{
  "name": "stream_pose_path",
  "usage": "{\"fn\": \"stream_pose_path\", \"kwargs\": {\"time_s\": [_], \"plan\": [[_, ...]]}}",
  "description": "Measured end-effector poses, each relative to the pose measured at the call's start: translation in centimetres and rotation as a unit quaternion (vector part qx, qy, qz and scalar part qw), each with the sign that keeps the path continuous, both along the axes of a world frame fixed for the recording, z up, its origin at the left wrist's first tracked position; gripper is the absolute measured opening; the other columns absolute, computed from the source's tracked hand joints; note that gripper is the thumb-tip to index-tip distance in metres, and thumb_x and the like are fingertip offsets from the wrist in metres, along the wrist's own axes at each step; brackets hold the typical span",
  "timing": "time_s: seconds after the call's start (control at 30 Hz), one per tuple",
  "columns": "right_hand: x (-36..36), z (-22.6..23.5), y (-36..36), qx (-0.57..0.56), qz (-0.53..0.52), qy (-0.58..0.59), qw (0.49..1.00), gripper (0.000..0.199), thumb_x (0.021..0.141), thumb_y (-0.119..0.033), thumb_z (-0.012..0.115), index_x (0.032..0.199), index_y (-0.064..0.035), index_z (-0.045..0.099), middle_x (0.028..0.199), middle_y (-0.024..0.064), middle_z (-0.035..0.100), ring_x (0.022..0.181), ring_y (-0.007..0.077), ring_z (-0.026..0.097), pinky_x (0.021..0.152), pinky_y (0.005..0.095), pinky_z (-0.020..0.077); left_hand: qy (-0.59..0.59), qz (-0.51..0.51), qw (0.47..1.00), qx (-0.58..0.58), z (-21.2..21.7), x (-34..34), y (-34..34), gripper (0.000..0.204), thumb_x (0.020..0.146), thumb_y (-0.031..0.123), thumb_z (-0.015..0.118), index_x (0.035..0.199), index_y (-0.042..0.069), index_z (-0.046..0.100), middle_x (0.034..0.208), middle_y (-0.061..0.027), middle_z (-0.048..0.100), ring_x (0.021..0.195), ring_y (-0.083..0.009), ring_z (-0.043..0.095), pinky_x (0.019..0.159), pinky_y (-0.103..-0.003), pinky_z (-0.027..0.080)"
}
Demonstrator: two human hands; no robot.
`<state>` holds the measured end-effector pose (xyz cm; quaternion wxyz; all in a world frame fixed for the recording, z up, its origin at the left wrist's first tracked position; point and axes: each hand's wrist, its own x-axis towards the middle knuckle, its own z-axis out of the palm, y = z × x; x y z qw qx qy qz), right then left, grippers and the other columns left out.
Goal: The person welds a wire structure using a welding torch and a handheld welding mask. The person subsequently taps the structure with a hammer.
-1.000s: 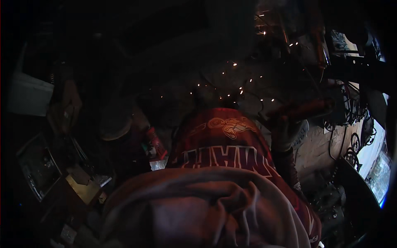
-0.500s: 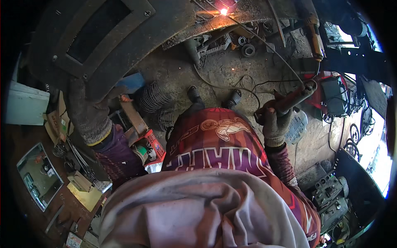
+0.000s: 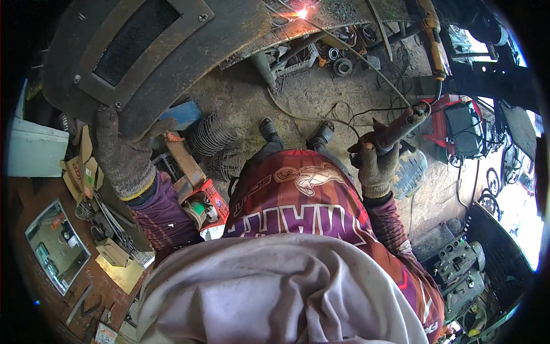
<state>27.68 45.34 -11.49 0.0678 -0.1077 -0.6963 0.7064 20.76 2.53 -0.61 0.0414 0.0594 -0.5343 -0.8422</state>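
Note:
My left hand (image 3: 125, 157), in a grey knitted glove, grips the lower edge of a dark welding shield (image 3: 172, 74) with a rectangular window. Some of its fingers are hidden by the shield. At the right, my gloved right hand (image 3: 378, 166) is closed around an electrode holder (image 3: 401, 127). From the holder's worn end a long thin welding electrode (image 3: 378, 71) runs up and to the left. Its far end meets a bright glowing spot (image 3: 302, 13) on a metal worktop (image 3: 341, 10) at the top edge.
A yellow-handled power tool (image 3: 434, 49) hangs at upper right, above a red welding machine (image 3: 458, 123). Cables (image 3: 344, 114) cross the floor near my feet. Wire coils (image 3: 212, 135) and a red crate (image 3: 215, 203) stand left. A wooden table (image 3: 34, 229) holds a mirror (image 3: 57, 246).
My right hand and the electrode holder have shifted slightly left and up. The glowing spot has crept left. The picture is brighter, and the left hand still grips the shield.

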Motion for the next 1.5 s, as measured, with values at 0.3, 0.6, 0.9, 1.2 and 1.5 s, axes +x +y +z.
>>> {"fn": "stream_pose_path", "kwargs": {"time_s": [0.3, 0.6, 0.9, 1.2, 1.5], "plan": [[-0.3, -1.5, 1.0, 0.003, 0.036, -0.009, 0.999, 0.062, 0.088, -0.029, 0.069, 0.130, 0.0045, 0.040, 0.088, 0.0079, 0.060, 0.065, 0.0142, 0.060, 0.059, 0.0291, 0.0534, 0.010, -0.045, 0.997, 0.062, -0.5, 0.1, -1.3, 0.052, 0.099, 0.026, 0.048, 0.144, 0.007, 0.030, 0.139, -0.0261, 0.042, 0.117, -0.0407, 0.056, 0.084, -0.069, 0.052], [-0.9, -0.9, 1.1, 0.009, 0.042, -0.026, 0.999, 0.060, 0.089, -0.030, 0.066, 0.130, 0.0053, 0.041, 0.085, 0.0081, 0.060, 0.058, 0.0127, 0.058, 0.055, 0.0276, 0.0516, -0.031, 0.076, 0.995, -0.061, -0.1, -0.2, 0.7, 0.054, 0.097, 0.025, 0.052, 0.144, 0.009, 0.032, 0.138, -0.0245, 0.045, 0.116, -0.0392, 0.057, 0.081, -0.066, 0.055], [-1.3, -0.6, 1.0, -0.022, 0.037, -0.030, 0.999, 0.051, 0.087, -0.022, 0.069, 0.125, 0.0049, 0.045, 0.084, 0.0066, 0.062, 0.069, 0.0122, 0.059, 0.063, 0.0248, 0.0468, -0.006, -0.060, 0.998, -0.019, 2.1, -1.1, 7.2, 0.059, 0.093, 0.019, 0.058, 0.142, 0.002, 0.030, 0.132, -0.0233, 0.048, 0.115, -0.0369, 0.058, 0.077, -0.058, 0.061], [-1.4, -1.8, 1.5, -0.007, 0.064, 0.026, 0.998, 0.059, 0.088, -0.032, 0.068, 0.127, 0.0042, 0.041, 0.084, 0.0066, 0.058, 0.068, 0.0145, 0.060, 0.061, 0.0273, 0.0522, -0.073, 0.027, 0.996, -0.043, 1.9, -0.3, 10.7, 0.043, 0.080, 0.000, 0.070, 0.120, 0.000, 0.055, 0.104, -0.0106, 0.066, 0.088, -0.0174, 0.067, 0.076, -0.026, 0.056], [-1.3, -0.5, 1.1, 0.003, 0.046, -0.025, 0.999, 0.060, 0.089, -0.032, 0.067, 0.130, 0.0030, 0.041, 0.085, 0.0054, 0.059, 0.061, 0.0125, 0.059, 0.054, 0.0243, 0.0490, 0.008, -0.017, 0.972, -0.232, 0.8, -0.5, 10.9, 0.042, 0.078, 0.007, 0.076, 0.116, 0.000, 0.058, 0.100, -0.0085, 0.068, 0.086, -0.0161, 0.067, 0.076, -0.027, 0.055]]}}
